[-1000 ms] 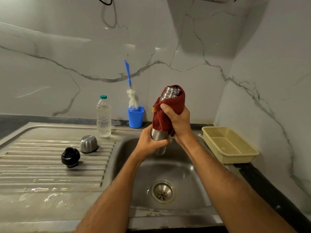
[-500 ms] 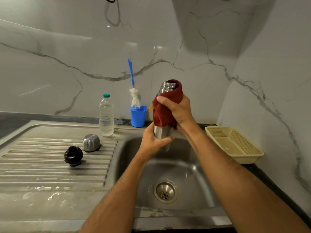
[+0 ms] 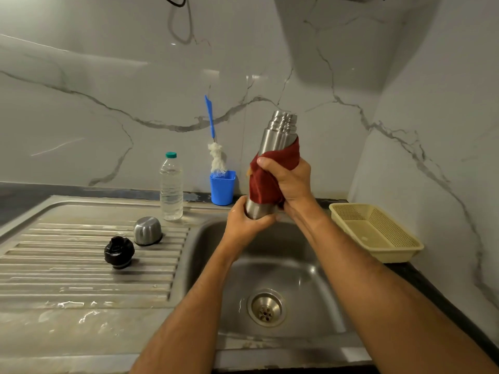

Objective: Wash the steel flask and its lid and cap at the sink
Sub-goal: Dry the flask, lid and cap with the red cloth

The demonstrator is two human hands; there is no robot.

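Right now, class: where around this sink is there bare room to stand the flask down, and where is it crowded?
Free: the ribbed drainboard left of the black lid and the flat wet strip in front of it; also the yellow basket, which looks empty. Crowded: the back ledge, where steel cap, water bottle and blue cup with its brush cluster.

I have just one view, from the camera on the person's head, looking forward and down over the sink (image 3: 205,265) and towards the marble back wall. It sits close: both forearms run in from the bottom edge and fill much of the lower frame. The wide lens bends the drainboard's far edge (straight lines bow near the borders). At the right it reaches the corner where the side wall meets the counter
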